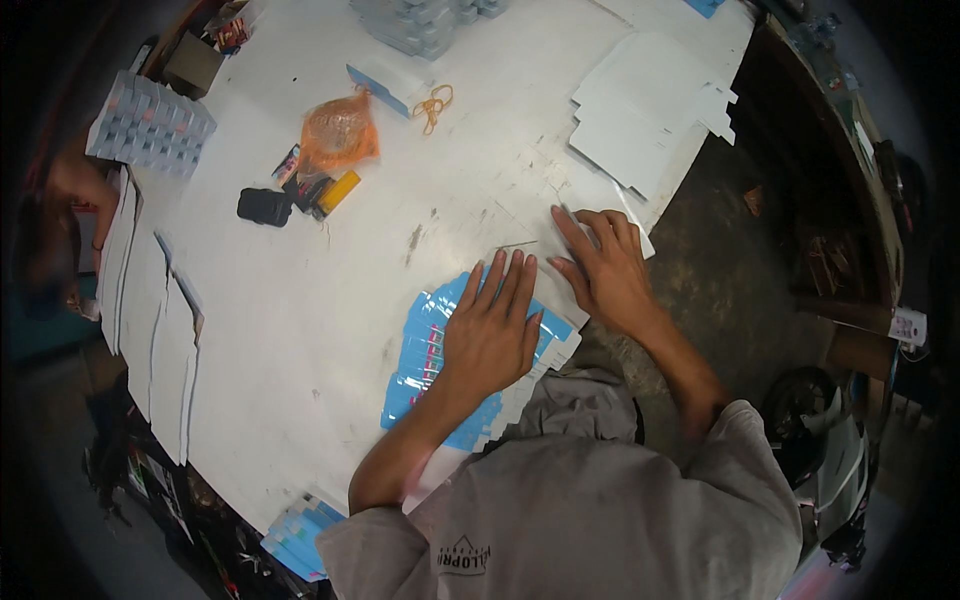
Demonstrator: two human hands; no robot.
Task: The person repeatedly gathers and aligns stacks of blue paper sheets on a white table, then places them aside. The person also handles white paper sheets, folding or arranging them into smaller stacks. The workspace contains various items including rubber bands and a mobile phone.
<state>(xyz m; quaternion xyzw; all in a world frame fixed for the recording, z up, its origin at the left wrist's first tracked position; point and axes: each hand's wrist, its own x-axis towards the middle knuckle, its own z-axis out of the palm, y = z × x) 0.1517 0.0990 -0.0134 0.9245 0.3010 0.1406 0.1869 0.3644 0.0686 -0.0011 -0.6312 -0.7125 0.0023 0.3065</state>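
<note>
Flat blue printed card blanks point(408, 385) lie fanned in an overlapping row along the near edge of the white table point(300, 330). My left hand point(490, 345) rests palm down on them, its fingers stretched out and slightly apart. To its right, my right hand point(612, 275) is spread over the tabletop near the right edge, with nothing visible in its fingers. Between the two hands' fingertips lies a thin dark line or strip point(517, 244), too small to name. Part of the blanks is hidden under my left hand and forearm.
White card blanks point(640, 110) lie at the far right. An orange plastic bag point(340, 135), a black bundle point(265, 206), a yellow object point(338, 193) and rubber bands point(433, 105) sit mid-table. Grey-blue stacks point(150, 125) and white sheets point(165, 370) line the left; another person's arm point(90, 190) is beyond.
</note>
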